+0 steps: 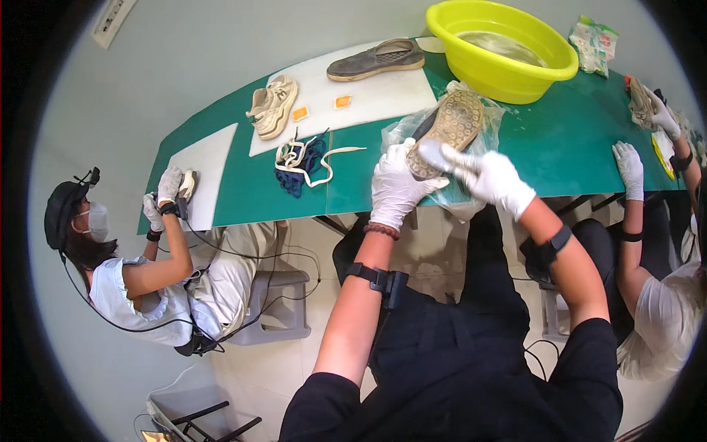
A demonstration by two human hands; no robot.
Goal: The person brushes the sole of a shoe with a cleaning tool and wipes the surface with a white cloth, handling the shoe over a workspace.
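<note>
A shoe [458, 124] lies sole up over a clear plastic bag [401, 131] at the table's near edge. Its worn tan sole has round treads. My left hand [398, 184], in a white glove, grips the shoe's near end from the left. In my gloved right hand [495, 179] is what looks like a pale, oval-backed brush [434, 153], against the near part of the sole. Its bristles are hidden. To the left lies a tangle of cream laces [324, 177] and navy laces [298, 175].
Behind the shoe stands a yellow-green basin [501, 74] of cloudy water. A dark grey slip-on [377, 60], a cream sneaker [274, 107] and two orange squares [342, 102] are on a white board [317, 70]. Gloved co-workers sit on both sides.
</note>
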